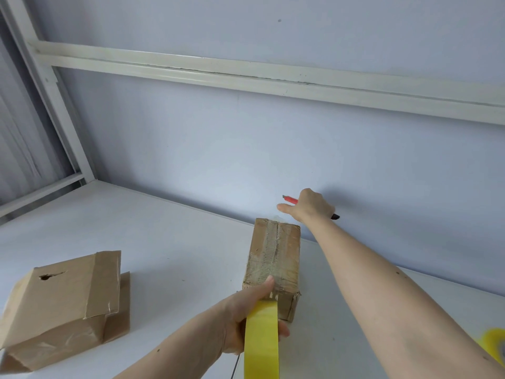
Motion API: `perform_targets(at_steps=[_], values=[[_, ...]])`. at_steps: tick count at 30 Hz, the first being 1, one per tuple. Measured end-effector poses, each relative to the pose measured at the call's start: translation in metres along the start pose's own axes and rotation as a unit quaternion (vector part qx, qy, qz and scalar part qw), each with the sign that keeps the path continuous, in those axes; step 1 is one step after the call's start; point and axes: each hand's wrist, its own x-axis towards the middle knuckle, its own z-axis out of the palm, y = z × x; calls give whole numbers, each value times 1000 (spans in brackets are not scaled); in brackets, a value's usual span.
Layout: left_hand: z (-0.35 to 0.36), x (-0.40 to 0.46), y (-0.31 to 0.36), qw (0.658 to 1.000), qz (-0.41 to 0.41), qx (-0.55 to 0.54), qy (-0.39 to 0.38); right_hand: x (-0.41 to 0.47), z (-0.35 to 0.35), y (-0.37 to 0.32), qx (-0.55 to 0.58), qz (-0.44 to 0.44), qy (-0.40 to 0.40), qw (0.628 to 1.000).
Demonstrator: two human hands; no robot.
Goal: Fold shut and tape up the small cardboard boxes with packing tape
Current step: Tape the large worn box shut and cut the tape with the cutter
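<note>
A small closed cardboard box (273, 258) lies lengthwise on the white table (164, 231), clear tape running along its top seam. My left hand (246, 318) grips a yellow tape roll (262, 340) at the box's near end, thumb pressing on the box top. Past the box's far end, my right hand (311, 206) holds a red utility knife (291, 199) just above the far edge, thumb stretched out to the left.
A second cardboard box (65, 302) with a loose raised flap and a hole in its top sits at the left. Another yellow tape roll (494, 343) shows at the right edge. A pale wall rises right behind the table.
</note>
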Motion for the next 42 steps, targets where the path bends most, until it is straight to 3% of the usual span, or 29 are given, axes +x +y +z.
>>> perform_targets(at_steps=[4, 7, 10, 15, 22, 28, 34, 39, 41, 42], values=[[0, -1, 1, 1000, 1, -1, 9, -9, -1, -5, 54, -94, 45, 993], [0, -1, 1, 1000, 2, 0, 11, -27, 10, -7, 1, -180, 24, 983], [1, -1, 1, 1000, 7, -7, 10, -34, 22, -8, -65, -213, 47, 974], [1, 0, 0, 1000, 6, -23, 1, -40, 34, -5, -104, -196, 14, 975], [1, 1, -1, 999, 10, -43, -3, -44, 31, -5, -73, -125, -65, 987], [0, 1, -1, 999, 17, -32, -11, -58, 6, 33, 36, -34, 58, 997], [0, 2, -2, 999, 16, -27, -5, -88, -10, 91, -90, 21, -101, 991], [-1, 4, -1, 1000, 17, -18, 2, -93, -8, 103, -160, -1, -293, 943], [0, 2, -2, 1000, 19, -13, 2, -93, -14, 96, -193, -27, -286, 938], [0, 2, -2, 1000, 21, -11, 2, -92, -16, 88, -171, -41, -225, 958]])
